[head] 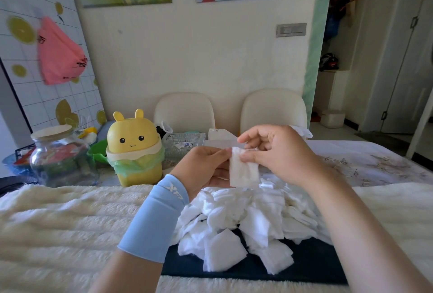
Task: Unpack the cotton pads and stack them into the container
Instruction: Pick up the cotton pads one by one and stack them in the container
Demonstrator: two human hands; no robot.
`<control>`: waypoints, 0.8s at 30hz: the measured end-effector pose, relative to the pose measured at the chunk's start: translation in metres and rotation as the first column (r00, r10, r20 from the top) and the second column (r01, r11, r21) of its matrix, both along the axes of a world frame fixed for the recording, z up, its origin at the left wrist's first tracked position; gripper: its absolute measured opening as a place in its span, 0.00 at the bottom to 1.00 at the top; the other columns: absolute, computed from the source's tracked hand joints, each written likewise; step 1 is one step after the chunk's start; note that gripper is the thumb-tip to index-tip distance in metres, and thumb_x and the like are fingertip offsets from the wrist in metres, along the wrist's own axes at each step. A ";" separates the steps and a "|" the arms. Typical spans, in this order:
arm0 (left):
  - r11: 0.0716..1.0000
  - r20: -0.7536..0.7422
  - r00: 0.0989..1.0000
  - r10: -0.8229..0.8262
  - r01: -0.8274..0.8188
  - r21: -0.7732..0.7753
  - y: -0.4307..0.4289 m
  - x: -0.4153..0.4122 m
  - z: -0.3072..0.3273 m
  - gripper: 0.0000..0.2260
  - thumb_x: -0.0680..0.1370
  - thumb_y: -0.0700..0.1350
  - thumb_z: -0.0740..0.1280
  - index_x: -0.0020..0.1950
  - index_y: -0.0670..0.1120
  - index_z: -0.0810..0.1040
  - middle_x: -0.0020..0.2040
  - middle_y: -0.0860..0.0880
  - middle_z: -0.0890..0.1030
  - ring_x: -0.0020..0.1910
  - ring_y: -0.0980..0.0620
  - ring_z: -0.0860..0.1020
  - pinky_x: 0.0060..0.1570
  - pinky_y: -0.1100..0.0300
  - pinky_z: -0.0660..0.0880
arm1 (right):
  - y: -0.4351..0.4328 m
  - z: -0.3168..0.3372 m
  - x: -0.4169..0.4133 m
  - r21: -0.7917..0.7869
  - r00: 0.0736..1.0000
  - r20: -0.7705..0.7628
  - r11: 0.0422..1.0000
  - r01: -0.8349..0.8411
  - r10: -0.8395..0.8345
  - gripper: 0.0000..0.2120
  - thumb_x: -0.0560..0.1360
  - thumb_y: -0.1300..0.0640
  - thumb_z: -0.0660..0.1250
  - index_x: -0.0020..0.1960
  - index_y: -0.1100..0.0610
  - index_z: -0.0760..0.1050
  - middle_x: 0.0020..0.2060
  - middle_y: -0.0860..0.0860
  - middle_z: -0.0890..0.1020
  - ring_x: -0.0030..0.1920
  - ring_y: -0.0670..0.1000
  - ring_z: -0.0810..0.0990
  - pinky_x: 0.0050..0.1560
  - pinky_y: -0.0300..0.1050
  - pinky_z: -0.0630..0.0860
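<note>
1. Nearest the camera, a dark mat [304, 267] lies on a cream fleece [58, 227], and a loose pile of white pads [246, 217] covers the mat's far part.
2. Above the pile, both forearms reach forward and converge; the left one wears a light blue sleeve [153, 220].
3. Above the pile's far edge, the left hand [203, 168] is turned palm inward, its fingers curled narrowly behind one upright pad [243, 170], thumb tip at the pad's top left corner.
4. Just right of that pad, the right hand [278, 152] arches over it; thumb and forefinger pinch its top right corner, the other fingers loosely bent and apart above.
5. Beyond the pile to the left stands a yellow bin [134, 149] with a green liner, and left of it a glass jar [58, 156].
6. Behind the hands sits a clear glass dish [181, 145], then two cream chairs [273, 110] against the wall.
</note>
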State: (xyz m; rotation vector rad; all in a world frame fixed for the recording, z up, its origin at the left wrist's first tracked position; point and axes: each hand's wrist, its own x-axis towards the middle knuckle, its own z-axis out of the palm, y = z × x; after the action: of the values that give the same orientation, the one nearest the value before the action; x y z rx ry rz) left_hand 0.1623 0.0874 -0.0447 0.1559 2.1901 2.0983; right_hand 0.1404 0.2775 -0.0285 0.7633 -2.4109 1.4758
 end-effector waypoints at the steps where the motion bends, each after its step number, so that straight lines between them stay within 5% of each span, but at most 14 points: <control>1: 1.000 0.006 1.000 -0.001 0.001 0.005 0.000 0.000 0.001 0.16 0.83 0.47 0.61 0.57 0.35 0.81 0.54 0.32 0.82 0.49 0.38 0.81 0.52 0.46 0.82 | 0.000 0.000 0.001 0.024 0.999 -0.035 0.999 0.023 -0.022 0.13 0.68 0.59 0.80 0.47 0.44 0.83 0.40 0.43 0.84 0.35 0.43 0.78 0.44 0.40 0.78; 4: 0.999 0.002 0.999 -0.050 0.050 0.018 -0.001 0.002 0.002 0.20 0.76 0.52 0.69 0.60 0.37 0.81 0.55 0.35 0.83 0.54 0.38 0.83 0.55 0.46 0.81 | -0.003 0.000 0.004 0.071 0.987 -0.143 0.994 0.087 -0.076 0.14 0.68 0.51 0.81 0.52 0.42 0.82 0.46 0.40 0.83 0.38 0.43 0.77 0.43 0.35 0.74; 8: 0.992 -0.075 0.993 -0.087 0.079 -0.103 -0.004 0.005 0.002 0.17 0.72 0.33 0.74 0.61 0.42 0.80 0.52 0.40 0.85 0.46 0.47 0.85 0.40 0.59 0.82 | 0.002 -0.003 0.000 0.067 0.998 0.054 0.997 0.027 -0.031 0.24 0.71 0.51 0.79 0.65 0.46 0.78 0.50 0.44 0.85 0.51 0.48 0.83 0.60 0.46 0.79; 10: 0.986 -0.096 0.995 -0.036 0.019 -0.168 -0.005 0.005 0.002 0.19 0.72 0.31 0.74 0.61 0.43 0.78 0.50 0.40 0.85 0.41 0.49 0.84 0.33 0.64 0.78 | 0.004 -0.004 -0.002 0.037 0.991 0.137 0.999 -0.006 0.001 0.20 0.71 0.54 0.79 0.62 0.48 0.81 0.48 0.51 0.86 0.52 0.50 0.84 0.62 0.51 0.79; 14: 0.972 -0.100 0.994 -0.035 0.011 -0.235 -0.006 0.001 0.000 0.18 0.71 0.35 0.76 0.60 0.43 0.80 0.49 0.42 0.86 0.50 0.44 0.85 0.48 0.56 0.83 | 0.004 -0.006 -0.003 -0.018 0.986 0.167 1.000 -0.016 0.019 0.13 0.74 0.57 0.76 0.57 0.49 0.83 0.49 0.48 0.87 0.54 0.45 0.84 0.63 0.48 0.79; 17: 0.954 -0.123 0.992 -0.012 -0.025 -0.298 -0.008 -0.002 -0.004 0.18 0.70 0.34 0.77 0.59 0.42 0.79 0.48 0.41 0.86 0.48 0.42 0.85 0.50 0.52 0.83 | 0.007 -0.004 -0.001 0.038 0.956 0.283 0.995 -0.093 0.079 0.12 0.74 0.56 0.76 0.58 0.48 0.83 0.50 0.46 0.87 0.54 0.45 0.85 0.62 0.43 0.78; 22: 0.895 -0.117 0.992 -0.044 -0.013 -0.447 -0.003 -0.016 0.007 0.24 0.69 0.38 0.78 0.60 0.49 0.73 0.42 0.46 0.84 0.35 0.51 0.81 0.31 0.62 0.78 | 0.012 0.007 -0.020 0.095 0.902 0.419 0.984 -0.152 0.099 0.08 0.76 0.61 0.73 0.55 0.58 0.84 0.49 0.56 0.87 0.47 0.52 0.85 0.54 0.45 0.81; 24: 0.846 -0.152 0.988 -0.034 -0.053 -0.531 -0.001 -0.034 0.016 0.24 0.69 0.41 0.79 0.60 0.52 0.74 0.43 0.46 0.84 0.35 0.52 0.81 0.37 0.62 0.79 | 0.013 0.016 -0.038 0.113 0.897 0.435 0.983 -0.145 0.082 0.05 0.76 0.60 0.73 0.52 0.58 0.84 0.49 0.58 0.87 0.48 0.53 0.85 0.56 0.49 0.82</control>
State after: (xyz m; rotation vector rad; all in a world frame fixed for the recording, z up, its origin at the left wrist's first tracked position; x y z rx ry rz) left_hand 0.1279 0.0861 -0.0285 0.2662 2.7734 1.4310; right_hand 0.1025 0.2906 -0.0127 0.6730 -2.8677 1.6792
